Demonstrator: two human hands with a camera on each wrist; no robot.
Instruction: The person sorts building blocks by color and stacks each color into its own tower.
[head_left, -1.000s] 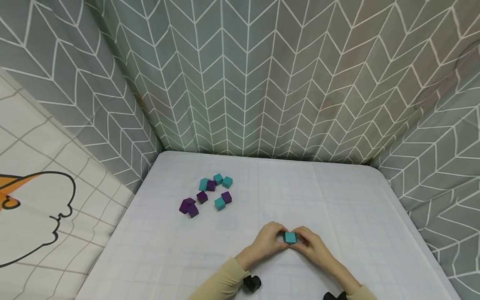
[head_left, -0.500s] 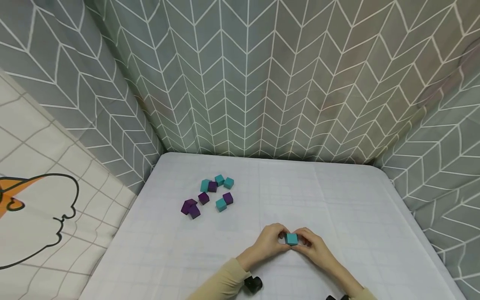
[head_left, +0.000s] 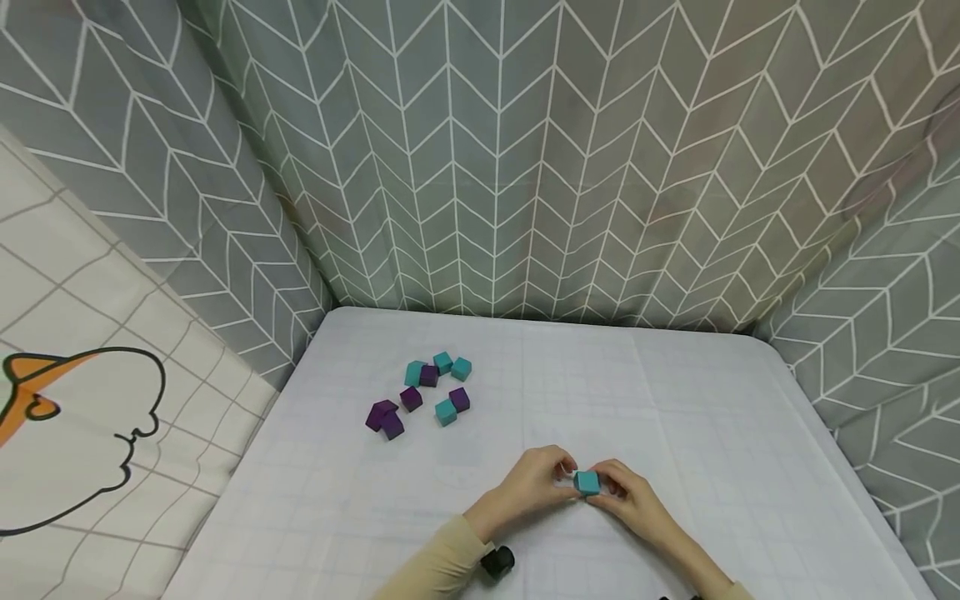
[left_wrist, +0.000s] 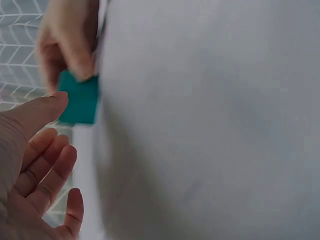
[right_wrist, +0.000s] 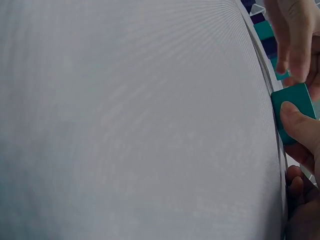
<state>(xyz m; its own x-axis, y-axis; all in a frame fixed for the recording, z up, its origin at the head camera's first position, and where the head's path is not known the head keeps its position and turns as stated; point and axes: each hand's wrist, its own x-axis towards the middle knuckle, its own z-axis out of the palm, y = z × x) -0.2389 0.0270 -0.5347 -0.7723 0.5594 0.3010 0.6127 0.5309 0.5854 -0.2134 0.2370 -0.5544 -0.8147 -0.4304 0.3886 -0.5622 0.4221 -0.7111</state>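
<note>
A teal cube is pinched between the thumb and fingers of my right hand, near the front of the table. In the right wrist view the right thumb lies flat on a face of the cube. My left hand is on the cube's left side, its fingers spread loosely away from it. The left wrist view shows the left thumb overlapping the cube's edge, while the other left fingers hang relaxed below, holding nothing.
Farther back on the left of the white table lie several loose cubes, among them a purple cube, another purple cube and a teal cube. A patterned grey curtain hangs behind.
The left fingers have loosened from the teal cube, which both hands held before. The cube now sits slightly tilted in the right hand. The view has shifted a little; the loose cubes keep their arrangement.
</note>
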